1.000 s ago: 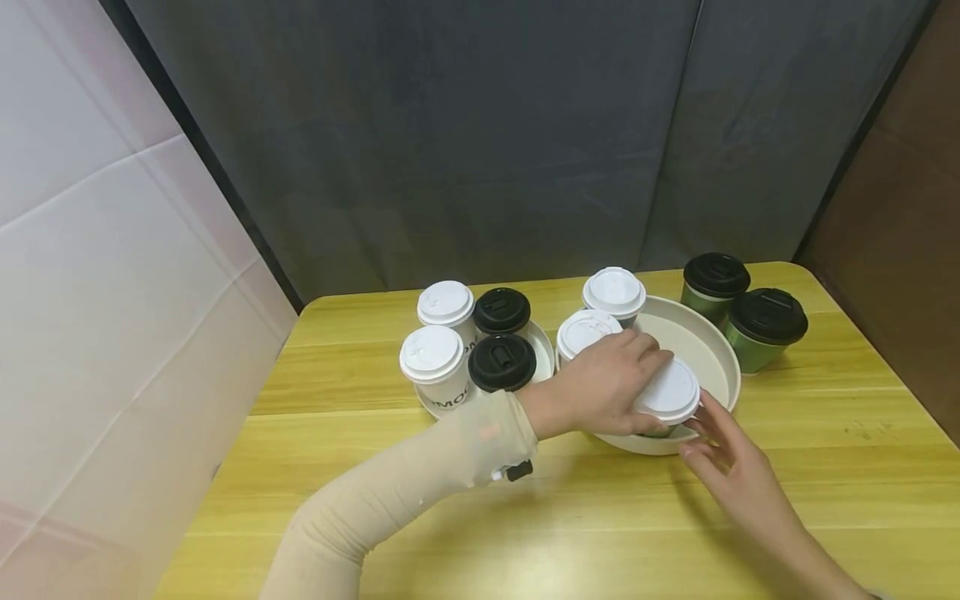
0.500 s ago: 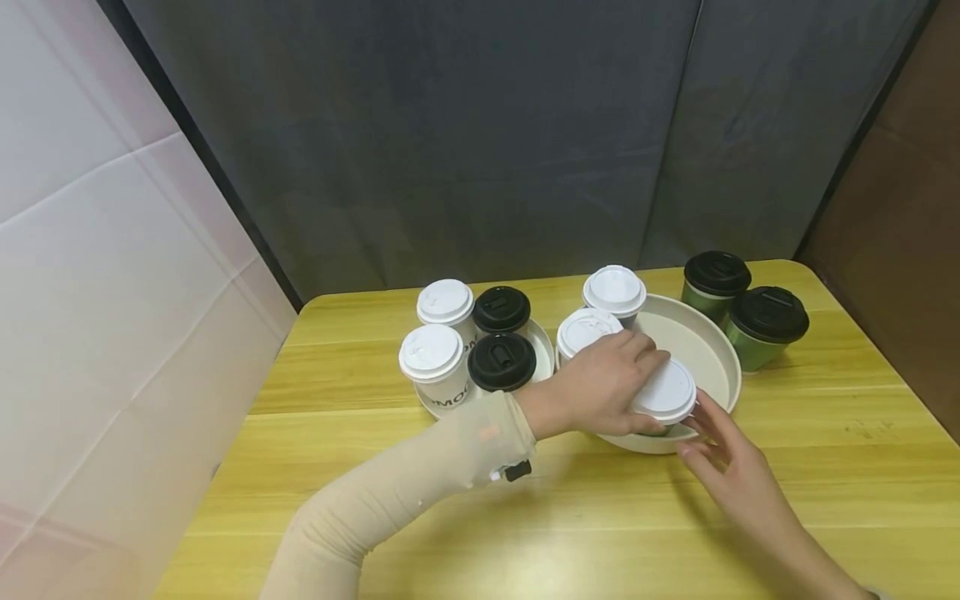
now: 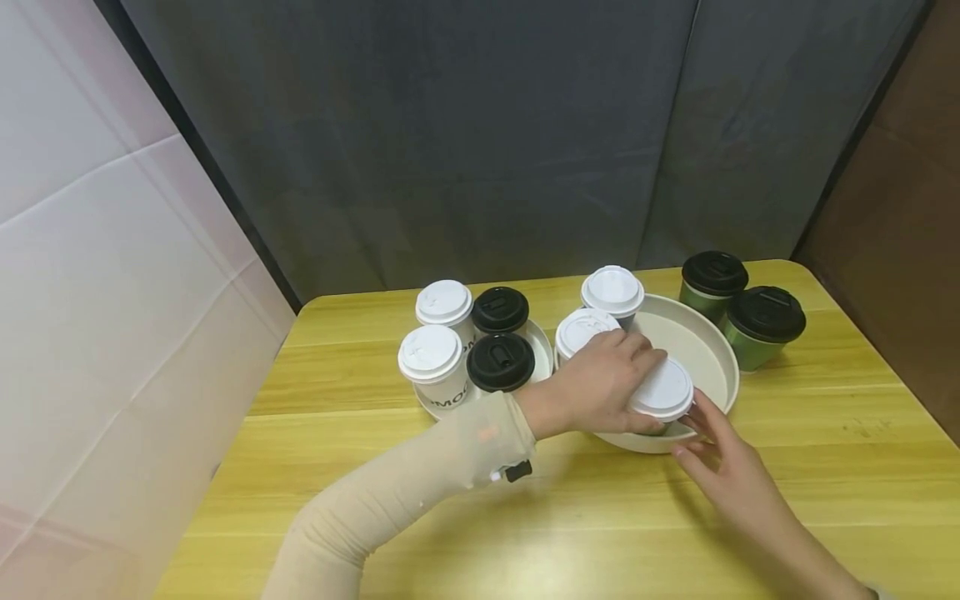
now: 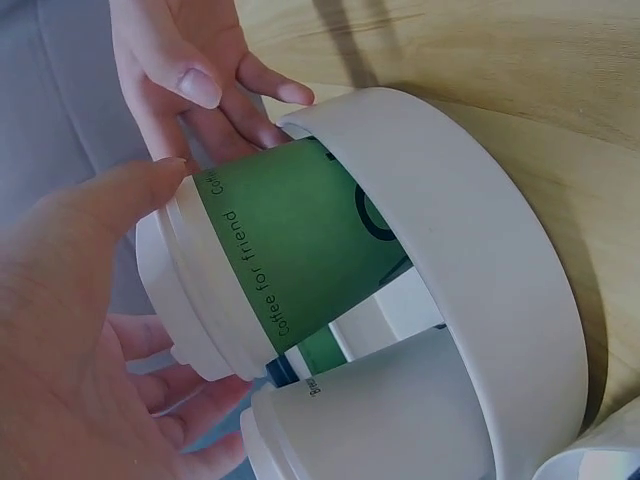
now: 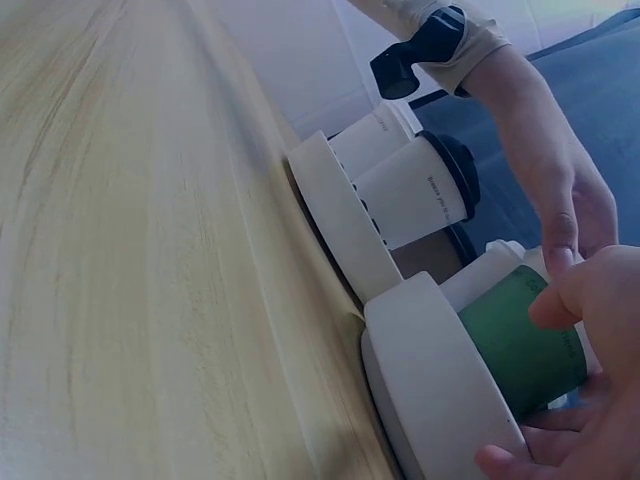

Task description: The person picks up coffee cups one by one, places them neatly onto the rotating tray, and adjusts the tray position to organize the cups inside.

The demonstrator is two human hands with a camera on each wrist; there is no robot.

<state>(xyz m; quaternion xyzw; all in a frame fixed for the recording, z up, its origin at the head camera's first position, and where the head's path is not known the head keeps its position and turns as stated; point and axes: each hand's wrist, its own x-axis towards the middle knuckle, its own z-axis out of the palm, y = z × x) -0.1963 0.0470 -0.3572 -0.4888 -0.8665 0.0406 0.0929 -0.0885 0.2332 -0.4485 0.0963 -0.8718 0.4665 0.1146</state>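
Observation:
A green paper coffee cup [image 4: 300, 240] with a white lid [image 3: 666, 390] leans at the front of the round cream tray [image 3: 701, 350]. My left hand [image 3: 607, 379] grips it at the lid, thumb on the near side and fingers round the far side. My right hand [image 3: 735, 471] is at the cup's right side, fingers reaching between it and the tray rim [image 4: 470, 220]. Its thumb stands off from the cup in the left wrist view. Two more white-lidded cups, one at the back [image 3: 613, 290] and one partly behind my left hand [image 3: 583, 330], stand on this tray.
On the left, a smaller round tray [image 3: 543, 343] holds white cups, two with white lids [image 3: 431, 354] and two with black lids [image 3: 501, 362]. Two green cups with black lids [image 3: 765, 321] stand on the wooden table [image 3: 847, 483], right of the cream tray.
The gripped cup's lid and my right hand have shifted very slightly to the left. My left hand keeps its hold, and the other cups stay where they were.

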